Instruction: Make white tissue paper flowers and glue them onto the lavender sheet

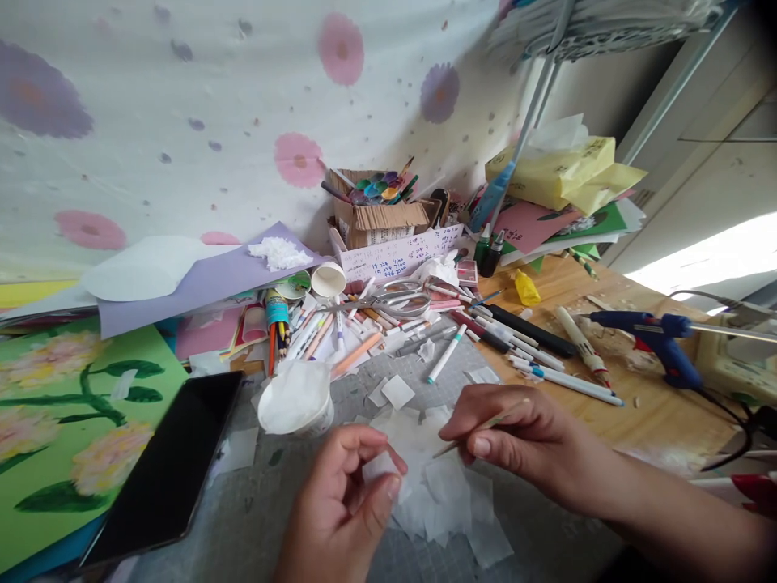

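A small piece of thin white paper point(380, 467) is pinched between the thumb and fingers of my left hand point(346, 502). My right hand point(534, 445) grips a thin, pointed stick point(447, 448), whose tip slants down and left towards the left hand without touching its paper. Below and between both hands, a loose heap of thin white paper squares point(449, 490) lies on the grey cutting mat point(243, 506). Just behind my left hand stands a white paper cup point(316, 414) with white material in it. Two more paper squares point(398, 392) lie beyond the heap.
A black phone point(170, 461) lies on a green flower painting point(54, 405) at left. Scissors point(401, 300) rest on many markers point(340, 332) behind. On the right are a blue glue gun point(655, 332) and its cord. A cardboard box point(380, 223) stands against the wall.
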### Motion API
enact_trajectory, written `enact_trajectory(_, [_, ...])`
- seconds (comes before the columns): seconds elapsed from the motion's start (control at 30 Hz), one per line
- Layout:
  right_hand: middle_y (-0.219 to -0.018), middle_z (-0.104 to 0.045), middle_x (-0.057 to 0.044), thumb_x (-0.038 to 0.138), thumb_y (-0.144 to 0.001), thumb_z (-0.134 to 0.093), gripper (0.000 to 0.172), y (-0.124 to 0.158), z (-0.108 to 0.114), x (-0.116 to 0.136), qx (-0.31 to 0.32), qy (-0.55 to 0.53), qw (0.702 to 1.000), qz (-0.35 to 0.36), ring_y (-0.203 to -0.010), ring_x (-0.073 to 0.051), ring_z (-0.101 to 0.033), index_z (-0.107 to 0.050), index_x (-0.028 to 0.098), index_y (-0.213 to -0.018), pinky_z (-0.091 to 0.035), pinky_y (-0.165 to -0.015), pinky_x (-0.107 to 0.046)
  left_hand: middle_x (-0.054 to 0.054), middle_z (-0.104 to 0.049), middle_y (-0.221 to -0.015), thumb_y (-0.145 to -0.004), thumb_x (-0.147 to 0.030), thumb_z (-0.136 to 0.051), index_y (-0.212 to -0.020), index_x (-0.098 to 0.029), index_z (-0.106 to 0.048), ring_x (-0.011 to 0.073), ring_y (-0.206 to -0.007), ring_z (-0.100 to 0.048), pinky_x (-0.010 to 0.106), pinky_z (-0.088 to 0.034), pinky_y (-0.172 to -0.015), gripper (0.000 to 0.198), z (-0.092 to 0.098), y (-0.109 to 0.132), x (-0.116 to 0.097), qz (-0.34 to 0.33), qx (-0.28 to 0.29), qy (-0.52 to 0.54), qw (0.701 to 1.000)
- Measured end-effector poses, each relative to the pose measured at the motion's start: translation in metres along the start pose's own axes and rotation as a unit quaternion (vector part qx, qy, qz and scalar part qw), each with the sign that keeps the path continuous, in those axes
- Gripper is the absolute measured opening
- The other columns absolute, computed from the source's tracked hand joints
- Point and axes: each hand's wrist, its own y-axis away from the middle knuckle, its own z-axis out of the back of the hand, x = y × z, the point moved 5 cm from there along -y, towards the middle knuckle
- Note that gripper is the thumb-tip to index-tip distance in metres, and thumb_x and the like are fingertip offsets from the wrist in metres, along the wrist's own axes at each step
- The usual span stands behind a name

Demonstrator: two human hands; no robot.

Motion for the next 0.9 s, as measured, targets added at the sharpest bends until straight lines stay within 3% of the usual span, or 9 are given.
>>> enact_trajectory(0.13, [-0.077, -0.066, -0.002, 0.024, -0.084, -0.064, 0.011, -0.001, -0.01, -0.007, -0.018, -0.091, 0.994, -0.053, -0.071, -0.01, -0.061, -0.069, 0.016, -0.088, -0.048, -0.067, -0.02, -0.003, -0.065, -0.066, -0.068, -0.03, -0.073, -0.081, -0.021, -0.06, 0.0092, -0.058, -0.055, 0.017, -0.041, -0.055, 0.02, 0.001, 0.001, -0.001, 0.024, 0.012, -0.013, 1.0])
enact_trajectory(0.27, [-0.078, -0.065, -0.002, 0.024, -0.084, -0.064, 0.01, -0.002, -0.015, -0.01, -0.022, -0.122, 0.991, -0.057, -0.073, -0.011, -0.061, -0.069, 0.017, -0.09, -0.048, -0.069, -0.022, -0.001, -0.066, -0.066, -0.07, -0.028, -0.071, -0.071, -0.02, -0.063, 0.0114, -0.059, -0.058, 0.019, -0.045, -0.056, 0.011, 0.0, 0.001, -0.002, 0.017, 0.049, -0.05, 0.997])
enact_trajectory(0.5, [-0.087, -0.064, -0.006, 0.017, -0.086, -0.06, 0.013, -0.003, -0.021, 0.005, 0.009, -0.057, 0.998, 0.037, -0.08, -0.012, -0.061, -0.07, 0.016, -0.095, -0.049, -0.074, -0.025, 0.0, -0.066, -0.064, -0.075, -0.022, -0.066, -0.07, -0.019, -0.065, 0.0129, -0.058, -0.059, 0.021, -0.047, -0.054, 0.006, 0.0, -0.003, -0.003, -0.067, 0.129, -0.195, 0.97])
enact_trajectory(0.63, [-0.088, -0.064, -0.008, 0.011, -0.084, -0.06, 0.015, -0.001, -0.029, 0.011, 0.022, -0.004, 0.998, 0.062, -0.078, -0.013, -0.061, -0.068, 0.014, -0.096, -0.05, -0.071, -0.025, -0.002, -0.062, -0.059, -0.072, -0.02, -0.066, -0.066, -0.018, -0.064, 0.0106, -0.052, -0.054, 0.019, -0.043, -0.049, 0.007, -0.004, -0.002, -0.011, -0.125, 0.13, -0.269, 0.946])
enact_trajectory(0.9, [-0.085, -0.067, -0.009, 0.011, -0.085, -0.059, 0.012, -0.001, -0.036, 0.01, 0.014, 0.044, 0.994, 0.1, -0.078, -0.014, -0.063, -0.066, 0.015, -0.094, -0.052, -0.07, -0.026, -0.004, -0.057, -0.057, -0.071, -0.022, -0.065, -0.066, -0.019, -0.059, 0.0102, -0.052, -0.052, 0.018, -0.041, -0.048, 0.009, -0.003, 0.001, -0.01, -0.111, 0.132, -0.279, 0.945])
